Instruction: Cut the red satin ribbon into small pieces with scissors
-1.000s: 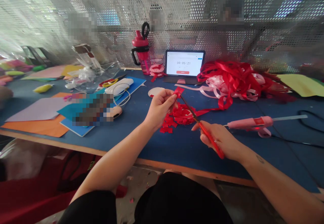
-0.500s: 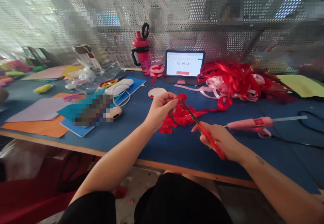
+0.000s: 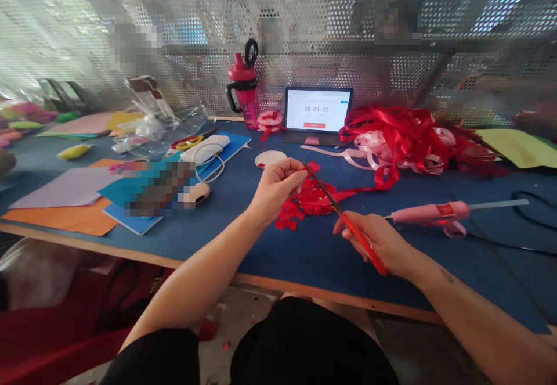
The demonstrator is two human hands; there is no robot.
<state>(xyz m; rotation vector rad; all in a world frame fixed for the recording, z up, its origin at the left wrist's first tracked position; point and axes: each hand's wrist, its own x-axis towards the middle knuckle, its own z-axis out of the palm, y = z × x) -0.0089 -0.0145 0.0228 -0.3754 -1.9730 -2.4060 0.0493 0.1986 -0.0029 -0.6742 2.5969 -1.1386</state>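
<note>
My left hand [image 3: 282, 182] is closed in a pinch on a small piece of red ribbon [image 3: 314, 167], which pokes out past the fingertips. In my right hand [image 3: 374, 237] are red-handled scissors [image 3: 359, 237], fingers wrapped round the handles. Their blades [image 3: 324, 189] point up and left and reach the ribbon piece beside my left fingertips. Below the blades lies a pile of cut red ribbon pieces [image 3: 289, 216] on the blue table [image 3: 261, 251]. A strip of red ribbon [image 3: 359, 192] runs from behind the pile to a large tangle of ribbon [image 3: 391, 135].
A pink glue gun [image 3: 430, 212] lies to the right with its cable. Behind stand a tablet with a timer [image 3: 319, 109] and a pink bottle [image 3: 242, 86]. A white disc [image 3: 270, 158] lies near my left hand. Coloured sheets [image 3: 65, 187] and a white power bank [image 3: 204, 148] lie left.
The scissor blades have swung slightly closer together at the ribbon piece, and my right fingers have shifted a little on the handles. My left hand stays in place.
</note>
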